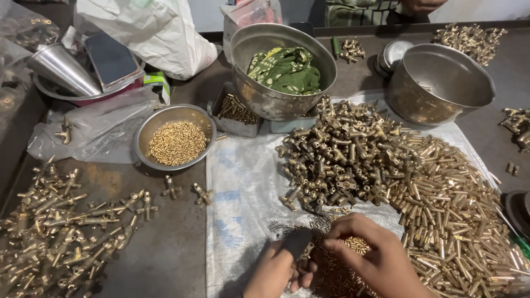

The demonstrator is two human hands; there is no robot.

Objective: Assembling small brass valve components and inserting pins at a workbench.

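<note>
Brass covers nearly everything on the dark surface. At far left lies a loose spread of assembled fittings, T-shaped with long stems, lying every way. Behind them sits a small steel bowl of short brass pins, with crumpled clear plastic beside it and a steel cone further back. Toward the middle, a white woven sheet carries the work.

Low in the middle, the left hand is curled, a dark sleeve over one finger, pinching a small brass piece that is mostly hidden. The right hand arches over from the other side, fingertips pressed together on that same piece, above a little mound of pins just under both hands.

The piece looks hard, dense for its size and smooth enough to slip; a fingertip pinch on its body, not its thin stem, should hold best.

Behind the hands rises a heap of knobbly valve bodies, and behind that a big steel bowl holding a green cloth. To the right fans a wide drift of plain brass tubes, straight and shiny. An empty-looking steel pot stands at the back right
</note>
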